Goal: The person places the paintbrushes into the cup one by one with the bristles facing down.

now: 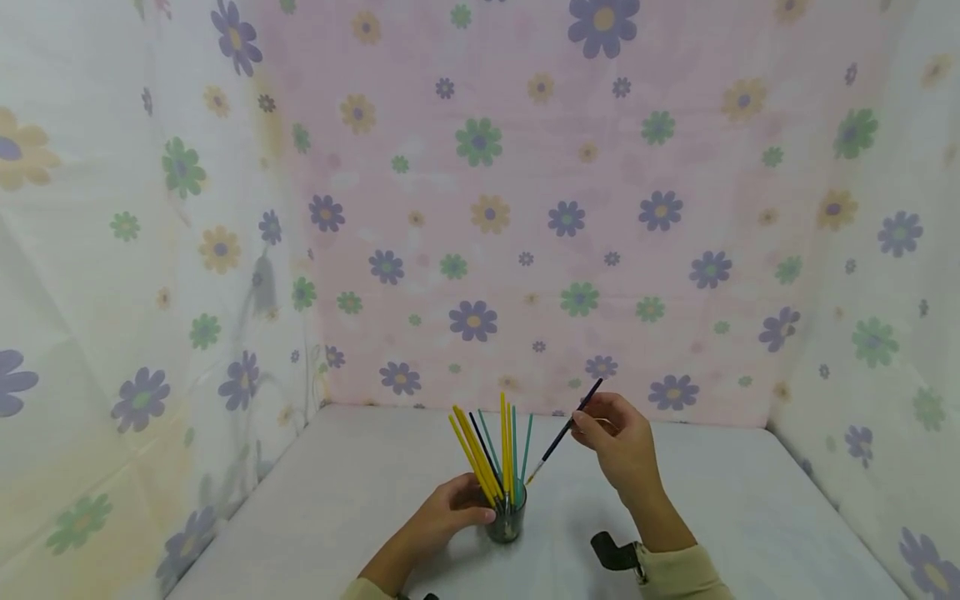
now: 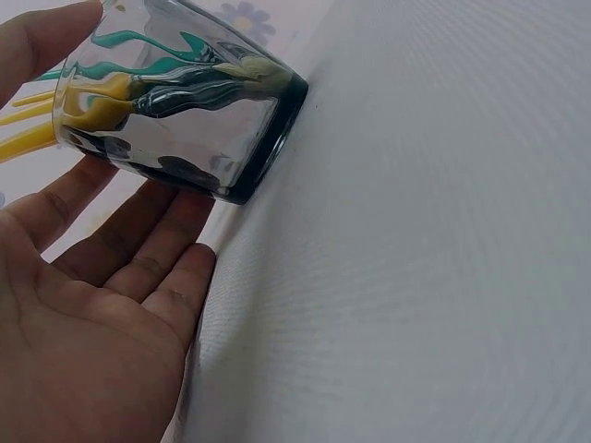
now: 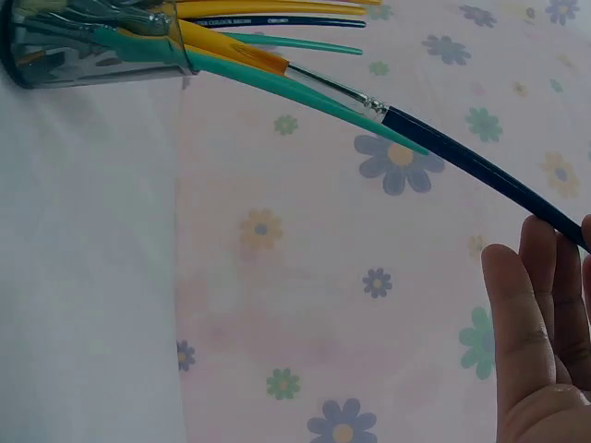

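Note:
A small clear glass (image 1: 506, 528) with a dark base stands on the table, holding several paintbrushes, tips down, with yellow, teal and dark blue handles. My left hand (image 1: 448, 510) holds this glass from the left side. In the left wrist view its thumb is at the rim, and the fingers reach round the far side of the glass (image 2: 199, 138). Between thumb and fingers, my right hand (image 1: 628, 446) pinches a dark blue paintbrush (image 1: 558, 437) near the handle's upper end. The brush slants down to the left, its bristles (image 3: 266, 57) close by the glass rim, overlapping the other handles in the right wrist view.
A white cloth (image 1: 300, 500) covers the table. Behind it hangs a pink flowered curtain (image 1: 525, 183), with pale flowered curtains (image 1: 67, 275) at both sides. A black strap piece (image 1: 613, 552) sticks out by the right sleeve (image 1: 678, 573).

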A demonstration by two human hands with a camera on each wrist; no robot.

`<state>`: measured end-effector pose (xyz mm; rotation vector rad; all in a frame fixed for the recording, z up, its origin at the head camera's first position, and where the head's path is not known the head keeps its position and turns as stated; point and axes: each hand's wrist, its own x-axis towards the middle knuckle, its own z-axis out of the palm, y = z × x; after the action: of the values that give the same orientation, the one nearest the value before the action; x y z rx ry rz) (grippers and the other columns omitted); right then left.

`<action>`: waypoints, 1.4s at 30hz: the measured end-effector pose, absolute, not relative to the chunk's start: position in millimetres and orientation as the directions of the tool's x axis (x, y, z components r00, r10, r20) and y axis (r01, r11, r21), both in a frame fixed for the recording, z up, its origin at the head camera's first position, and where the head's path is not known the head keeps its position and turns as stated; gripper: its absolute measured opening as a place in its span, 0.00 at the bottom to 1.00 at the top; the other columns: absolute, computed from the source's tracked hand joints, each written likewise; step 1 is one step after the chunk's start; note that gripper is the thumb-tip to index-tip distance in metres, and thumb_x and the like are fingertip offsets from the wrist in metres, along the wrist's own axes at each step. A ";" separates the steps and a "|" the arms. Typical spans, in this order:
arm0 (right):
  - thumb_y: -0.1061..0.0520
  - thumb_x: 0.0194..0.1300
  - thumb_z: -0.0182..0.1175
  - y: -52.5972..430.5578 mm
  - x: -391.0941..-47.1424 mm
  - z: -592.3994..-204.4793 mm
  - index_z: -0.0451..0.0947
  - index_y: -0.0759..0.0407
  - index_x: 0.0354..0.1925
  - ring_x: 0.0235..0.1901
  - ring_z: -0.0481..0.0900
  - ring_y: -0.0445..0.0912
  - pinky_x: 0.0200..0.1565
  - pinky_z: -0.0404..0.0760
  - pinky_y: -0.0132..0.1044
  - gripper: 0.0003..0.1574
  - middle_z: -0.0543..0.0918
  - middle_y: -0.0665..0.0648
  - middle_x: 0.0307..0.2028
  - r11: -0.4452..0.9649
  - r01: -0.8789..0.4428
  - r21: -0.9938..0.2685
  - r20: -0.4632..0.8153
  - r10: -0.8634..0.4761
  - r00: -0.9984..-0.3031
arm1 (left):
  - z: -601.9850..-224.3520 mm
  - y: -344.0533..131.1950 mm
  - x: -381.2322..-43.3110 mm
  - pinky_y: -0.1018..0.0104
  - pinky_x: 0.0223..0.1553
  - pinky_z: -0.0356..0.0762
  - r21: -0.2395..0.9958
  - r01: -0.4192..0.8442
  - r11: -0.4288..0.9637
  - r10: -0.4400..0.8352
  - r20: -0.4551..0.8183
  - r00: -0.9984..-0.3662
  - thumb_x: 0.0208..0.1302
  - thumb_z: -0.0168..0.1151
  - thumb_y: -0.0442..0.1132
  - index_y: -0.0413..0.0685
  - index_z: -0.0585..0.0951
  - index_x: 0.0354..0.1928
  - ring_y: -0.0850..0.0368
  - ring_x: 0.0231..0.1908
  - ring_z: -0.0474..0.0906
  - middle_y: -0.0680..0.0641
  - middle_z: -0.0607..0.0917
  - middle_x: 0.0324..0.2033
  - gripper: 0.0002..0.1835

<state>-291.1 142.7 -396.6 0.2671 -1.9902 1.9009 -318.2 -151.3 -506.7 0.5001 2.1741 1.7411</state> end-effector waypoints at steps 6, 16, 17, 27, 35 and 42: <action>0.56 0.70 0.68 126.6 -290.2 -405.4 0.80 0.55 0.52 0.45 0.89 0.48 0.47 0.88 0.35 0.15 0.85 0.60 0.46 0.154 -0.399 -0.904 0.413 0.066 -0.908 | -507.4 -151.9 -317.6 0.45 0.66 0.76 0.975 0.064 0.214 0.444 -0.039 -0.895 0.65 0.73 0.49 0.47 0.76 0.67 0.49 0.61 0.80 0.47 0.84 0.61 0.31; 0.56 0.69 0.69 109.2 -293.1 -417.8 0.82 0.52 0.51 0.41 0.89 0.47 0.46 0.89 0.36 0.13 0.86 0.55 0.43 0.235 -0.336 -0.912 0.345 -0.005 -0.939 | -504.9 -150.8 -318.6 0.44 0.65 0.77 0.972 0.082 0.219 0.436 -0.022 -0.900 0.64 0.73 0.51 0.48 0.77 0.66 0.50 0.60 0.81 0.48 0.84 0.60 0.31; 0.55 0.69 0.69 108.3 -293.6 -419.3 0.83 0.52 0.50 0.40 0.89 0.46 0.46 0.89 0.36 0.13 0.86 0.54 0.43 0.254 -0.324 -0.911 0.332 -0.013 -0.943 | -504.7 -150.6 -318.4 0.44 0.65 0.77 0.972 0.080 0.220 0.434 -0.024 -0.900 0.64 0.73 0.51 0.48 0.77 0.66 0.50 0.59 0.81 0.48 0.85 0.59 0.31; 0.58 0.68 0.69 106.7 -295.3 -426.4 0.83 0.54 0.46 0.36 0.88 0.45 0.40 0.89 0.36 0.09 0.86 0.54 0.39 0.311 -0.300 -0.902 0.308 -0.022 -0.951 | -508.0 -151.0 -318.8 0.42 0.65 0.76 0.975 0.090 0.203 0.448 -0.011 -0.894 0.64 0.73 0.52 0.50 0.76 0.67 0.48 0.61 0.80 0.47 0.84 0.61 0.32; 0.58 0.68 0.69 108.3 -292.7 -421.3 0.83 0.55 0.46 0.38 0.88 0.46 0.42 0.89 0.36 0.09 0.86 0.56 0.40 0.256 -0.320 -0.912 0.328 -0.011 -0.945 | -508.1 -150.0 -318.2 0.42 0.65 0.76 0.972 0.094 0.213 0.444 -0.010 -0.896 0.63 0.74 0.52 0.50 0.77 0.66 0.48 0.61 0.80 0.47 0.84 0.61 0.32; 0.58 0.68 0.69 108.8 -293.6 -422.9 0.83 0.55 0.46 0.37 0.88 0.47 0.42 0.89 0.36 0.09 0.86 0.56 0.40 0.262 -0.314 -0.912 0.322 -0.016 -0.947 | -506.1 -150.3 -318.3 0.42 0.65 0.77 0.971 0.093 0.218 0.445 -0.015 -0.895 0.64 0.73 0.52 0.50 0.77 0.66 0.49 0.61 0.81 0.47 0.84 0.61 0.32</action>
<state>-293.6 108.8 -422.9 0.3069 -2.2863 1.7437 -318.3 -150.3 -506.1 0.5049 2.2060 1.7270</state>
